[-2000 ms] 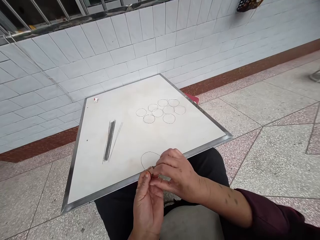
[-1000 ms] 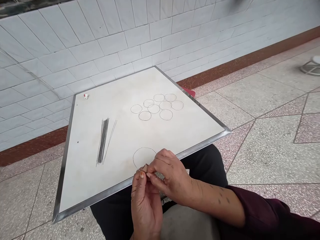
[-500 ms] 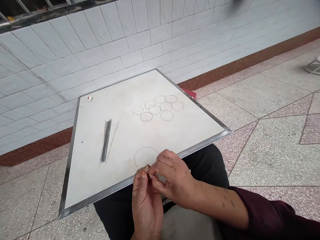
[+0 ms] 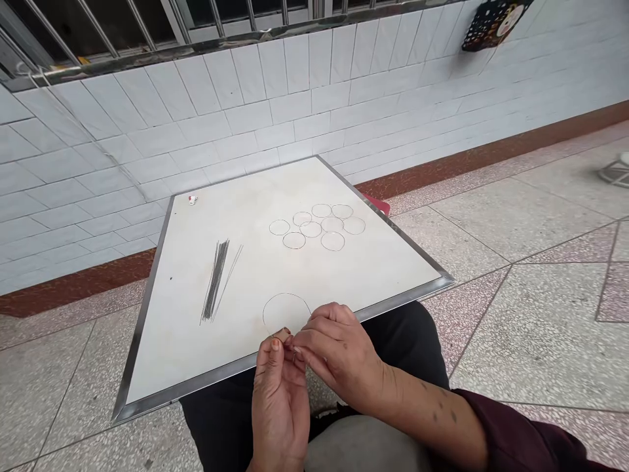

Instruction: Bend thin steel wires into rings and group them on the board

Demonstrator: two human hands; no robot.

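My left hand is palm up at the table's near edge, its thumb and fingertips pinched on a thin dark wire ring. A brown wrap or band shows at its fingertips. From the right, my right hand reaches over with fingers closed on the same ring, close to the left fingertips. The spot where the wire ends meet is hidden between the fingers. Several finished-looking wire rings lie flat, some overlapping, farther back on the white table. Left of my hands lies a bundle of straight wires.
Two loose wires lie beside the bundle. A small white and red item sits at the far left corner. A metal edge frames the table, which stands by a tiled wall. A red object shows behind the right edge.
The view has tilted upward, bringing window bars and a dark hanging basket into sight. Both hands keep hold of the ring, with the right fingers slightly shifted.
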